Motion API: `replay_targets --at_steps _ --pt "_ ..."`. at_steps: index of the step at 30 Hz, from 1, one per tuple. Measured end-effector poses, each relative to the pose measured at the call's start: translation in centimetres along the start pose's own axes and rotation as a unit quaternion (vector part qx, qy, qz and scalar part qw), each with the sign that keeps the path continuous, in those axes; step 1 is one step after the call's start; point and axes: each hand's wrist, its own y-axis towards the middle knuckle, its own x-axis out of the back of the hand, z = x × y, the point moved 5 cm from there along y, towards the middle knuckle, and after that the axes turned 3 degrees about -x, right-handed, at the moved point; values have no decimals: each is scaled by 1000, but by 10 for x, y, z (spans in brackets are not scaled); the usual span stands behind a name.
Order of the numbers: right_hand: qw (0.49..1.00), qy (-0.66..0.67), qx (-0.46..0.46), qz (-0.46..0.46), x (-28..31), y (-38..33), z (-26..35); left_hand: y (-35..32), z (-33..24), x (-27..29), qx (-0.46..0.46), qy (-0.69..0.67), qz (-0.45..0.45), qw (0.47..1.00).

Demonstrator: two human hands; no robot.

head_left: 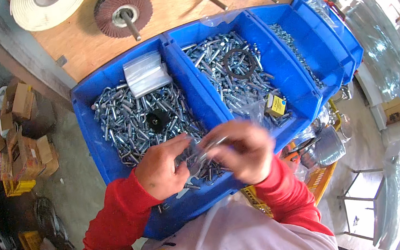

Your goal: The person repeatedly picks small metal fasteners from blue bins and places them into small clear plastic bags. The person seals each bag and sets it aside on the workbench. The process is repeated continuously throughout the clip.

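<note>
**Two hands over bins of bright steel hardware**

Three blue plastic bins (185, 68) sit side by side, heaped with shiny zinc-plated bolts (130, 121). A stack of clear plastic bags (146, 73) lies at the left bin's far end; a small yellow box (276, 105) rests in the middle bin. The left hand (162, 166) and right hand (247, 150) meet, fingers pinching what looks like a blurred clear bag (205, 153) over the left bin's near edge.

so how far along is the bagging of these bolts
Done: no filled bags are in view. In hand: the left hand and right hand work a few silvery metal pieces over the left blue bin; blur hides the grip. Left: the bin is heaped with metal hardware, and the clear bags lie unused on top.
</note>
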Motion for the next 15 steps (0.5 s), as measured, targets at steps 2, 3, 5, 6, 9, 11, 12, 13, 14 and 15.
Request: replay_targets --at_steps 2,3,5,6,9,11,12,13,14,15 --pt "988 -111 -17 105 -27 -3 3 3 -1 1 -8 -21 6 1000" --pt "985 -148 36 76 -26 0 5 1 0 2 8 -30 9 999" --pt "984 -170 12 -50 8 5 -4 0 1 3 13 -12 -17 1000" --pt "979 -170 7 -111 31 6 -8 -2 2 3 12 -12 -19 1000" --pt "944 -243 -127 -183 87 30 -67 -6 11 -1 59 -23 10 998" --pt "937 -293 -162 -100 97 51 -120 -7 16 -4 101 -35 29 994" --pt "913 -354 -201 -31 94 55 -149 -7 18 -4 125 -41 37 991" --pt "904 -380 -195 29 86 54 -172 -5 15 -3 87 -40 20 995" --pt "867 -430 -239 79 79 52 -198 -5 14 -3 89 -38 22 995" --pt "843 -461 -256 106 68 52 -217 -4 14 -2 98 -45 23 994"
